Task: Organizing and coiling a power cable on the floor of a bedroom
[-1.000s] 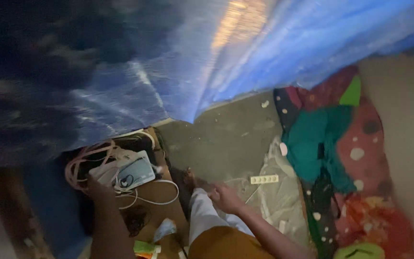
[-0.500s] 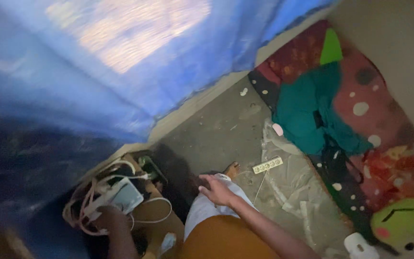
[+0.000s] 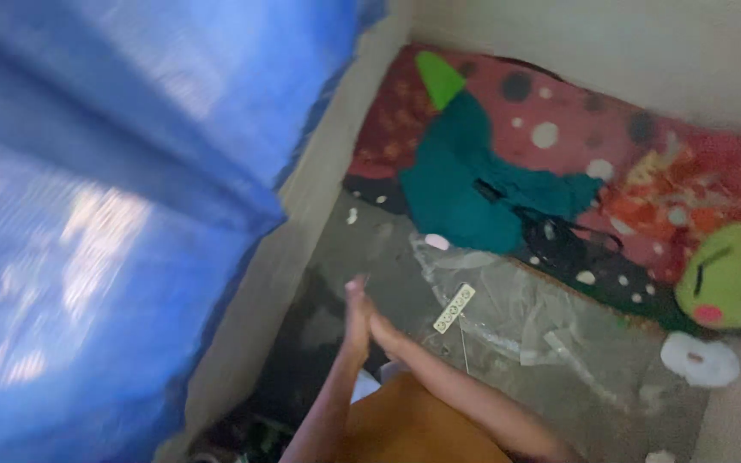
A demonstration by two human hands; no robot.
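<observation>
Head view, hands: the left hand (image 3: 355, 313) and right hand (image 3: 381, 330) meet palm to palm above the floor (image 3: 362, 249), fingers straight, holding nothing.
Nearest thing: the white power strip (image 3: 454, 309) lies on the floor just right of the right hand, beside clear plastic sheeting (image 3: 525, 313).
Axis: its long axis runs diagonally, lower-left to upper-right, the near end toward the hands.
Nearer hand: the right.
Surroundings: blue curtain (image 3: 113, 206) at left; patterned mattress (image 3: 559, 129) with teal cloth (image 3: 465, 189) and a green plush toy (image 3: 731, 274) beyond.
Change: 0.5 s ago the left hand was down in a tangle of cables, the right open on the knee; now both are raised together.
</observation>
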